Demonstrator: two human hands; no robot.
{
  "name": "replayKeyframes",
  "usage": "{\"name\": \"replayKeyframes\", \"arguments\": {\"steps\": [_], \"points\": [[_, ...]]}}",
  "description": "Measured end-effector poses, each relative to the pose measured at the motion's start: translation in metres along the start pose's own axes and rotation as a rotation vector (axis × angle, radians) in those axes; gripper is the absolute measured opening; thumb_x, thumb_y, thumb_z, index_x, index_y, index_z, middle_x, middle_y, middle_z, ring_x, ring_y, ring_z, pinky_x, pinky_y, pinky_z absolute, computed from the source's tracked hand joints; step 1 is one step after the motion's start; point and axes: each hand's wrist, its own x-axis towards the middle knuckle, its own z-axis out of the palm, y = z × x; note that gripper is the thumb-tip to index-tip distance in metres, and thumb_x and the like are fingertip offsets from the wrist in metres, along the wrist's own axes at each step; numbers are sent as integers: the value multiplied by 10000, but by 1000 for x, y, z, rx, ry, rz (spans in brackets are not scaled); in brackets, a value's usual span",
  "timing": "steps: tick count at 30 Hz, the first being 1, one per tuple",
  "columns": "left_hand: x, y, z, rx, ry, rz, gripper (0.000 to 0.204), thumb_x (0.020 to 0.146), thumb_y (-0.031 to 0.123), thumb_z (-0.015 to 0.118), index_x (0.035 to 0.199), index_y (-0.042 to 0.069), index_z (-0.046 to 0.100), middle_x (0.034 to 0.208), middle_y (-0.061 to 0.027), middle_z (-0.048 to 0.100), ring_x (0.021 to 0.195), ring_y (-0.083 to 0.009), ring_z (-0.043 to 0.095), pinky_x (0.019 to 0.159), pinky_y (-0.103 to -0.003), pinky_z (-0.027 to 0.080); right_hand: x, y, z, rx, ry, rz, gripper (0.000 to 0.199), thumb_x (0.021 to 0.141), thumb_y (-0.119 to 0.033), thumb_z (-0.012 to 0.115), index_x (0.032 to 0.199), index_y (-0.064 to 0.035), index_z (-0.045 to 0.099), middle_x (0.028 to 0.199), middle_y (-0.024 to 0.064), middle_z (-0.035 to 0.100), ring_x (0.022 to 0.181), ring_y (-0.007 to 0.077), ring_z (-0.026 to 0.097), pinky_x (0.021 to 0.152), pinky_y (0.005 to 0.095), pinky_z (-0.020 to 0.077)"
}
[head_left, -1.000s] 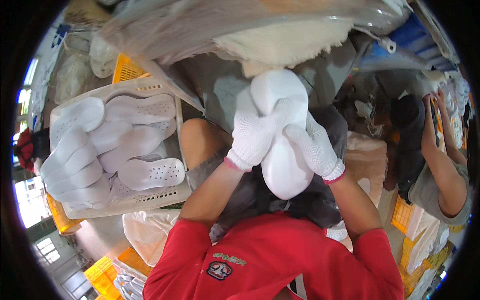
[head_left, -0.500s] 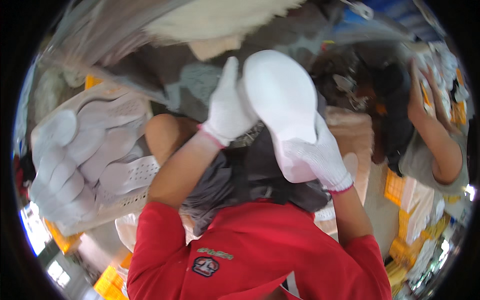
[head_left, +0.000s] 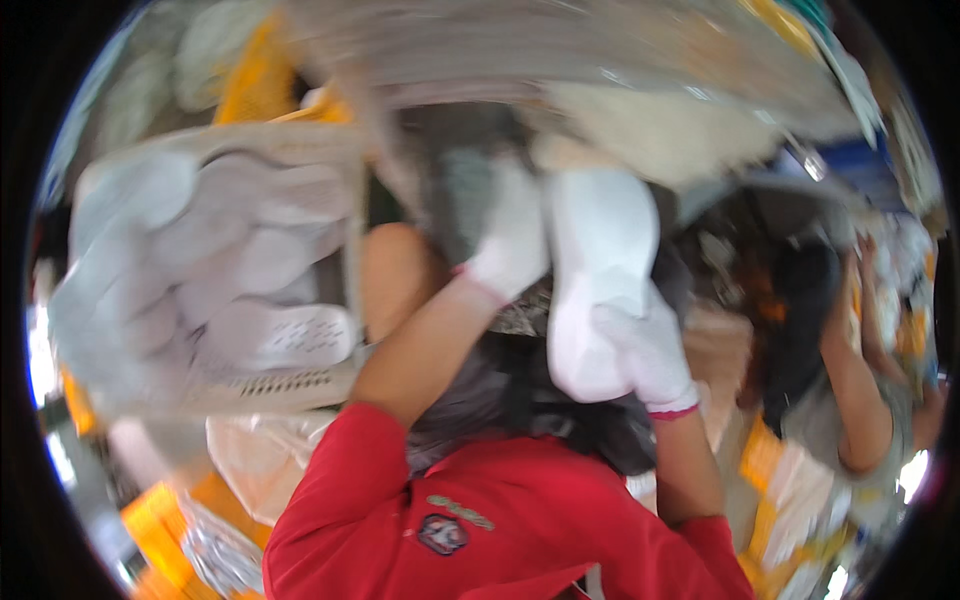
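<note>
A white shoe sole (head_left: 603, 225) is held upright over my lap, toe end away from me. My right hand (head_left: 648, 350), in a white knit glove with a pink cuff, is closed round its narrower heel end. Beside the sole's left edge is my left hand (head_left: 512, 240), gloved the same way. Its fingers point away from me, stretched out and blurred by motion. Whether it touches the edge is hard to make out. At my left, a pale plastic crate (head_left: 352, 250) holds several white soles (head_left: 295, 337), one of them dotted with small holes.
Ahead lies a plastic-covered surface (head_left: 560, 60) with a pale fleecy piece (head_left: 690, 130) at its edge. Another person's forearm (head_left: 850, 400) is at the right. Orange crates (head_left: 165, 530) stand at the lower left, near a clear plastic bag (head_left: 265, 455).
The view has swung left, so the crate of soles shows more fully. My right hand keeps the sole, now straighter upright. My left hand stays beside it, more blurred.
</note>
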Motion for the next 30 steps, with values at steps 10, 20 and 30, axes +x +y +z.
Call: {"name": "replayKeyframes", "arguments": {"steps": [10, 20, 30], "points": [[-115, 79, -249, 642, 451, 204, 376, 983, 437, 740, 1035, 66, 703, 857, -193, 622, 823, -430, 656, 786, -500, 542, -95, 91, -217, -966, 103, -65, 455, 1030, -201, 704, 1471, -92, 672, 1344, 185, 733, 1260, 290, 700, 1072, 407, 573], [-195, 161, -663, 596, 1203, -146, 522, 1046, 472, 739, 1281, 6, 747, 1147, -80, 727, 1056, -193, 660, 943, -331, 528, -95, 171, -336, -1406, -47, -101, 468, 1091, -308, 660, 1512, -105, 672, 1421, 261, 717, 1295, 341, 705, 1051, 438, 591], [-234, 150, -408, 891, 1346, 407, 469, 940, 173, 833, 1322, -60, 693, 1235, -131, 691, 1161, -236, 662, 1034, -395, 524, -30, 30, -106, -960, 161, -396, 527, 1063, -201, 705, 1515, 54, 613, 1473, 222, 667, 1356, 343, 647, 1154, 418, 492]]}}
